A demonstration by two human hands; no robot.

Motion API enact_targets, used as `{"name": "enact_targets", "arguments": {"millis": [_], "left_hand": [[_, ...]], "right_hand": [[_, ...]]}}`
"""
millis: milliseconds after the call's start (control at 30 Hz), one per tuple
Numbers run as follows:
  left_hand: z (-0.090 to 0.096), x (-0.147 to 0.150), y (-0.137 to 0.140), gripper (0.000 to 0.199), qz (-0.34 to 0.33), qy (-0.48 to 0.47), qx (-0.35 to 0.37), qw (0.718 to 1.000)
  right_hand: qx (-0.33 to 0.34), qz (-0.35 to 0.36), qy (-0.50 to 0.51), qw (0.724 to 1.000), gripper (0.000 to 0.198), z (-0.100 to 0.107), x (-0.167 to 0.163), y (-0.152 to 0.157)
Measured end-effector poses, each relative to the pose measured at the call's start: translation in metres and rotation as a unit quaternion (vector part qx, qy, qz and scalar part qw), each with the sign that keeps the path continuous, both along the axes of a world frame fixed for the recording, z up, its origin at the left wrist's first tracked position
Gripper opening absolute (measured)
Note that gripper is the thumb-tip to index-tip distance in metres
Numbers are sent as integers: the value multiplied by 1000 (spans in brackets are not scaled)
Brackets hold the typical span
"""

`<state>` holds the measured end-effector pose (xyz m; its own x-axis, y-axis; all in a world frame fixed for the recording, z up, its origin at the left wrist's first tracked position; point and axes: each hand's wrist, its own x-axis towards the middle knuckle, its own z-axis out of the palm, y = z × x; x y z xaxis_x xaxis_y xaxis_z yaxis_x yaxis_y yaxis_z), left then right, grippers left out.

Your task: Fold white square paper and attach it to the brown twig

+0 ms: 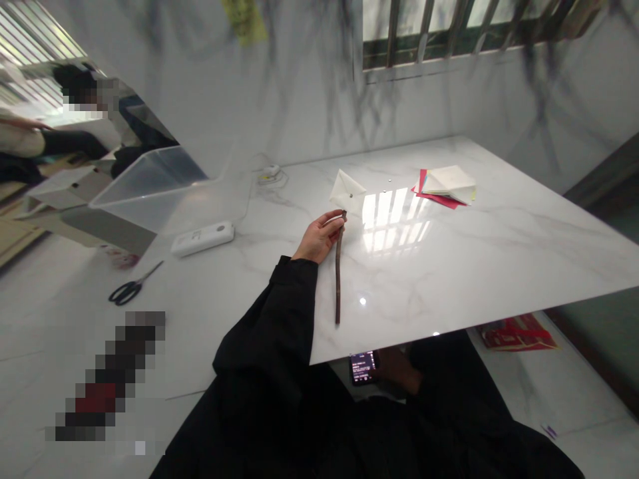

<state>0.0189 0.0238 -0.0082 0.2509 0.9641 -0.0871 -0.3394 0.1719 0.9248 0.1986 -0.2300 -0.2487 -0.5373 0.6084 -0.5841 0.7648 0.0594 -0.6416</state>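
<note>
My left hand (319, 238) pinches a thin brown stick (338, 286) near its upper end, above the white marbled table (479, 253). At the stick's top is a folded white paper pinwheel (344, 191) with a small round pin at its middle. The stick's lower end points towards me, near the table's front edge. Below that edge, in shadow by my lap, my right hand (399, 371) is closed on a smartphone (363, 368) with its screen lit. Some fingers of this hand are hard to make out.
Coloured and cream paper sheets (446, 185) lie at the back right. To the left are a white oblong device (203, 239), scissors (130, 291), a clear plastic bin (154, 179) and a thin cable (272, 174). A person (100, 113) sits beyond. Red packaging (519, 332) lies below the table.
</note>
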Motion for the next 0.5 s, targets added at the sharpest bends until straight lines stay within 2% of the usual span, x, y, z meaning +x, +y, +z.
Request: {"name": "enact_targets", "arguments": {"millis": [100,267,367,500], "left_hand": [[0,0,0,42,1,1,0,1000],[0,1,1,41,3,-2,-4,1000],[-1,0,1,41,4,-6,-3,1000],[-1,1,1,41,7,-8,-6,1000]], "right_hand": [[7,-44,-51,998,41,5,-3,0],[3,-47,-63,997,45,19,-1,5],[3,-42,-65,997,44,34,4,9],[8,-31,-67,997,33,61,11,7]]}}
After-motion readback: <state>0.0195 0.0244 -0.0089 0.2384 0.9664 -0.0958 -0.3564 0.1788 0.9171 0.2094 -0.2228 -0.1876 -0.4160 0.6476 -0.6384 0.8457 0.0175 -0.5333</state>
